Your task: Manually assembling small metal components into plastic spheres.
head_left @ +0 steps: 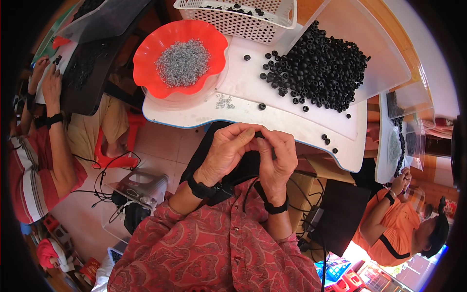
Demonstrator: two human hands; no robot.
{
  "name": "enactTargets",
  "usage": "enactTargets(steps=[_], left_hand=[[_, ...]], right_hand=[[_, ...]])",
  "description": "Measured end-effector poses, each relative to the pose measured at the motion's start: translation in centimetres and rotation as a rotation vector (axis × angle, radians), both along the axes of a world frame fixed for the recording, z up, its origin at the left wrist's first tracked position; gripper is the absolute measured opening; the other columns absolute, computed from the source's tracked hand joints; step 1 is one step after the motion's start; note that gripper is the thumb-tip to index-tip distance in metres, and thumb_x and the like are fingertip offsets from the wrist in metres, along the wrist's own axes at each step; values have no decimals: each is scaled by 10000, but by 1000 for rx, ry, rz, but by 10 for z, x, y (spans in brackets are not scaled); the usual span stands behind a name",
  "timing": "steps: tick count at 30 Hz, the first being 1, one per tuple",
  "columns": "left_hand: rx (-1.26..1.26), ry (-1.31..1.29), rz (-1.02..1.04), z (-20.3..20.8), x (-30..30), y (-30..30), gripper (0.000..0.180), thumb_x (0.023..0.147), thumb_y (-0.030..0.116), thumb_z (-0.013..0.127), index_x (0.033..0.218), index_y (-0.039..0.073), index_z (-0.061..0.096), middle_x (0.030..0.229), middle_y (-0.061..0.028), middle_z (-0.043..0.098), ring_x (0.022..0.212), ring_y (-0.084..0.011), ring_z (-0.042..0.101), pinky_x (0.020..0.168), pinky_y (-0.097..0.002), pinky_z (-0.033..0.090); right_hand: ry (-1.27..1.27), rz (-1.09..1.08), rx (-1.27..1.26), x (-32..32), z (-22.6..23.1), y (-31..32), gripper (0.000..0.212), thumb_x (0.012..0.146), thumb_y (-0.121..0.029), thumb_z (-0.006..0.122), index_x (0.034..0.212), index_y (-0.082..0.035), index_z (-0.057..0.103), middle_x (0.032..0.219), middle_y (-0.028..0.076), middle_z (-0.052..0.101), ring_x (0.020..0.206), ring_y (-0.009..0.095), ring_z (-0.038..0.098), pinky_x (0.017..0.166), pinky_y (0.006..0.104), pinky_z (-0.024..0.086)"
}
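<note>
My left hand [223, 152] and my right hand [277, 163] meet just off the table's near edge, fingertips together in a pinch. A speck of black shows between them, but the fingers hide what it is. Past my hands, a heap of small round black plastic parts [321, 68] lies on the white table [194, 113], with several loose ones scattered around it. A red scalloped bowl [143, 61] at the left holds a pile of tiny clear-grey pieces [184, 62]. A few similar clear bits [224, 101] rest on the tabletop in front of the bowl.
Behind the bowl stands a white perforated basket [233, 22] with black parts inside. A translucent bin [379, 53] lies tipped around the heap. One person [53, 160] works at a dark table on the left, another [389, 228] at the right. Cables and a cardboard box [304, 194] are below.
</note>
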State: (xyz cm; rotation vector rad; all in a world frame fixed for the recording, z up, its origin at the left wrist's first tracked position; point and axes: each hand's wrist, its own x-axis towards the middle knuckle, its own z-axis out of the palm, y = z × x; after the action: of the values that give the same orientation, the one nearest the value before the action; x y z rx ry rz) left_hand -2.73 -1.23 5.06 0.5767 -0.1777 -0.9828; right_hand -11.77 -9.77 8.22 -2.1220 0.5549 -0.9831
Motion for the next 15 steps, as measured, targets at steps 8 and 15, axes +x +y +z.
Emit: enactTargets(steps=[8, 15], left_hand=[[46, -32, -7, -9, -1, -2, 239, 973, 66, 544, 1167, -58, 607, 1055, -119, 646, 936, -159, 644, 845, -319, 567], [155, -105, 23, -9, -1, -3, 238, 960, 34, 553, 1177, -46, 608, 1074, -125, 652, 957, -175, 651, 851, -320, 558]], right_hand=[[-48, 55, 227, -5, -10, -8, 246, 783, 50, 719, 1011, -40, 697, 914, 76, 634, 789, 144, 616, 687, 248, 493], [-27, 59, 271, -5, -8, -7, 202, 825, 46, 686, 1021, -1, 688, 939, 96, 662, 828, 151, 643, 724, 251, 513]])
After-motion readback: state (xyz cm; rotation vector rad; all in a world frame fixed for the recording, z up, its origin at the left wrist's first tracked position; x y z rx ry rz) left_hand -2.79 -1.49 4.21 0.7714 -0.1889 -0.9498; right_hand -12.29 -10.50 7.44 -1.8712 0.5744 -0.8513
